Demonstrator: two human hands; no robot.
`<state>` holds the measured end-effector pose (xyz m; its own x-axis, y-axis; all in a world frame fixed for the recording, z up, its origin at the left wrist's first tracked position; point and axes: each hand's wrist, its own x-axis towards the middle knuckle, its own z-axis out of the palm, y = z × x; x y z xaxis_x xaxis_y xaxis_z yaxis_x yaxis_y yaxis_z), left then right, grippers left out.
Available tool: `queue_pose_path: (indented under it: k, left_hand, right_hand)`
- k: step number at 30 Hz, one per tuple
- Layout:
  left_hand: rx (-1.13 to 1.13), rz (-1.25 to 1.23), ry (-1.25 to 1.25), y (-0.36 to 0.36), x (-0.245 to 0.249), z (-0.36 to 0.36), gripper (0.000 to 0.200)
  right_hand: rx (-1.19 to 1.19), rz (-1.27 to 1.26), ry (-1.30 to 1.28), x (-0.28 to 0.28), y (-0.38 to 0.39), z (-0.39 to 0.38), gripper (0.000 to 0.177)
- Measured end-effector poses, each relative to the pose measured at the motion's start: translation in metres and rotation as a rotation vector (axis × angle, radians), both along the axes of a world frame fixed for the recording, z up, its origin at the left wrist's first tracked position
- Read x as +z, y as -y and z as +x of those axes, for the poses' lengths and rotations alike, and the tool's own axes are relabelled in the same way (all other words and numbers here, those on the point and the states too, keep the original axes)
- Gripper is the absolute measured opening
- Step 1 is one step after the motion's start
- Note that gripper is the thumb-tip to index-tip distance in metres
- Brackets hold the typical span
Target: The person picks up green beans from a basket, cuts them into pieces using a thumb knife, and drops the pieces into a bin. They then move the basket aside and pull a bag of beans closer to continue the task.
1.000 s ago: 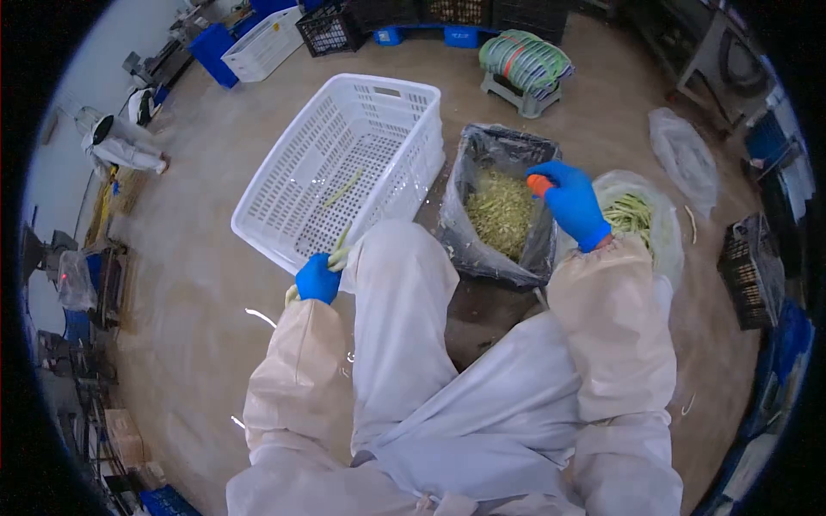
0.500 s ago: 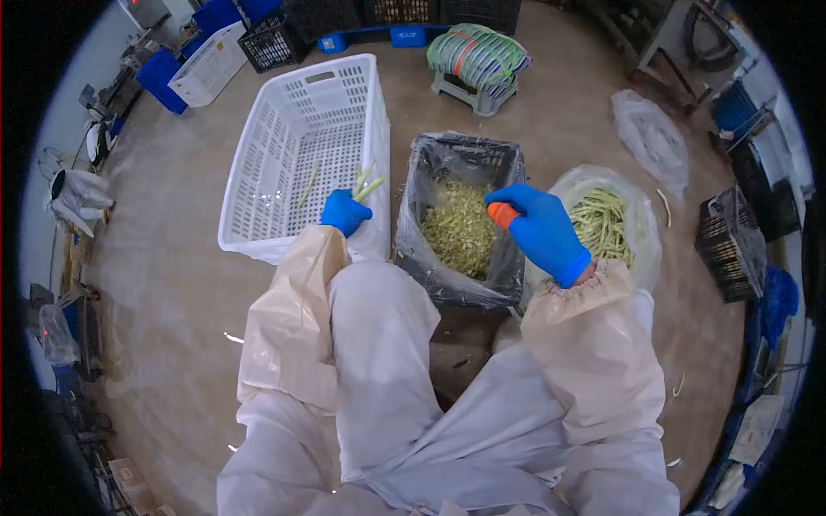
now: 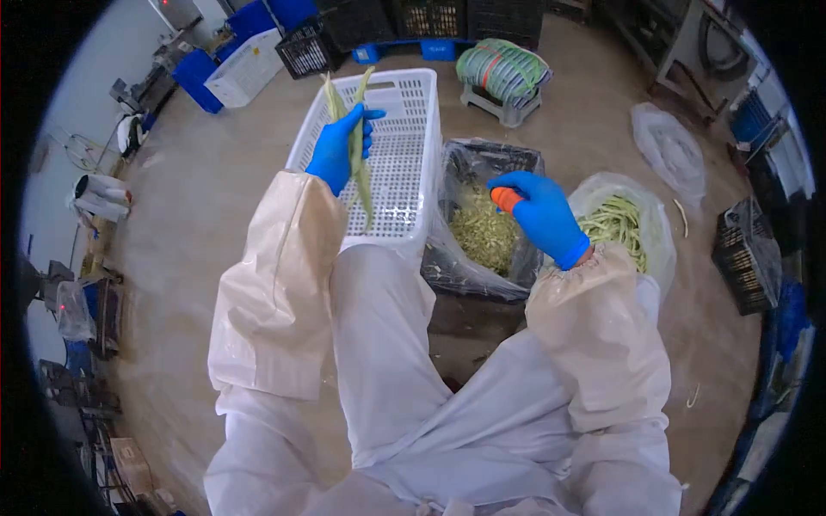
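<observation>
My left hand [image 3: 335,150], in a blue glove, is closed around a few long, pale-green stalks [image 3: 358,163]. Their ends stick out above and below the fist. It is raised over the left side of a white perforated crate [image 3: 430,129]. Gloved in blue too, my right hand [image 3: 544,219] hovers over the right edge of a dark, plastic-lined crate [image 3: 443,163] filled with chopped green trimmings [image 3: 482,232]. Its fingers are curled, with an orange ridged piece [image 3: 506,199] at the thumb; I cannot tell what else they hold. A clear bag of green strips [image 3: 615,225] stands behind that wrist.
A low stool [image 3: 508,107] carries a striped bundle [image 3: 503,73] beyond the crates. Crumpled clear plastic [image 3: 669,150] lies on the floor at right, near a black crate [image 3: 747,258]. More black crates [image 3: 430,21] line the back. My knees flank the near side.
My left hand has risen from inside the white crate's near edge, bringing up the pale-green stalks. My right hand stays nearly still over the dark crate. The view has shifted slightly.
</observation>
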<state>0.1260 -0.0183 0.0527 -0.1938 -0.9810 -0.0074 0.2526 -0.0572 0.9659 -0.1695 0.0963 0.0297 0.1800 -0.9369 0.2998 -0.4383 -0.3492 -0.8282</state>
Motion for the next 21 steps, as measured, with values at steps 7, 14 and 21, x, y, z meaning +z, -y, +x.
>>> queue_pose_path:
  k: [7,14,21]
  left_hand:
    - [-0.02,-0.074,-0.334,-0.07,0.046,-0.09,0.04]
    - [0.09,0.062,-0.226,-0.076,0.019,-0.165,0.033]
    - [0.144,0.052,0.209,-0.047,-0.019,-0.153,0.028]
  right_hand:
    - [0.163,0.106,0.554,0.025,-0.036,0.009,0.021]
    - [-0.031,-0.016,0.308,0.02,-0.026,-0.006,0.025]
    - [-0.209,0.059,0.28,-0.003,0.016,-0.032,0.028]
